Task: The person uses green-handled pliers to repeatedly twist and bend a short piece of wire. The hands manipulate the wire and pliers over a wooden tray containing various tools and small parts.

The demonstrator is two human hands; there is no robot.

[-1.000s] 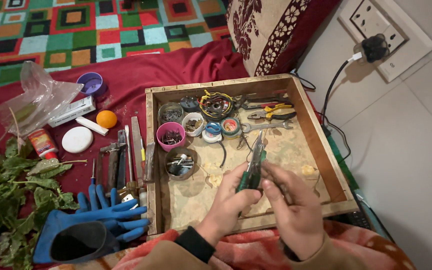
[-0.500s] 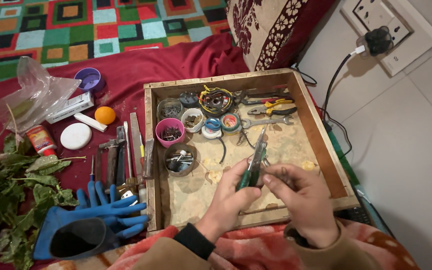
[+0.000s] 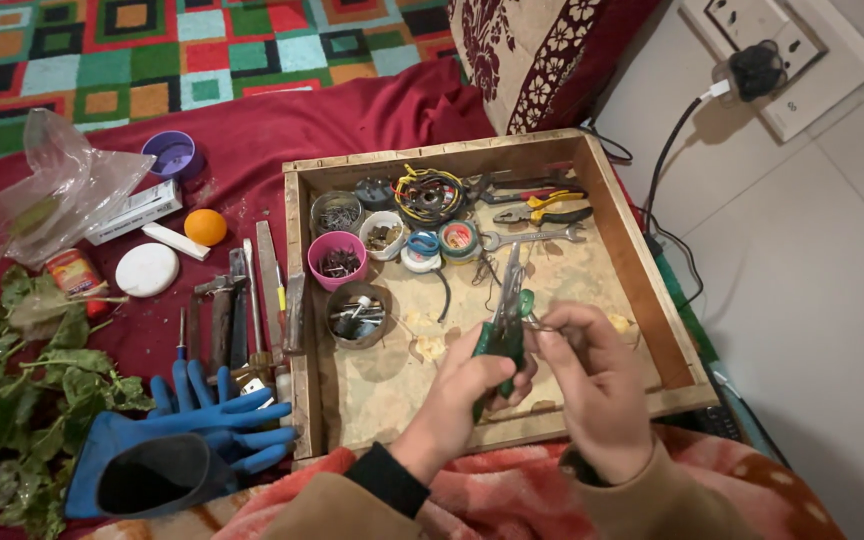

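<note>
Left hand (image 3: pixel 457 385) is clamped on green-handled pliers (image 3: pixel 505 330); right hand (image 3: pixel 592 385) pinches a thin wire (image 3: pixel 542 327) at their three o'clock. Better to steady both over the wooden tray (image 3: pixel 642 290).

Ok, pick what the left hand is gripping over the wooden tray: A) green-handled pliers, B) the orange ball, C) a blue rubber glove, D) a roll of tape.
A: the left hand is closed around the green-handled pliers, held nose up above the wooden tray.

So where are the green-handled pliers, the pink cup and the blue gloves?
green-handled pliers (image 3: pixel 505 335): head view, on the handles.
pink cup (image 3: pixel 338 249): head view, on its rim.
blue gloves (image 3: pixel 214 425): head view, on the fingers.
</note>
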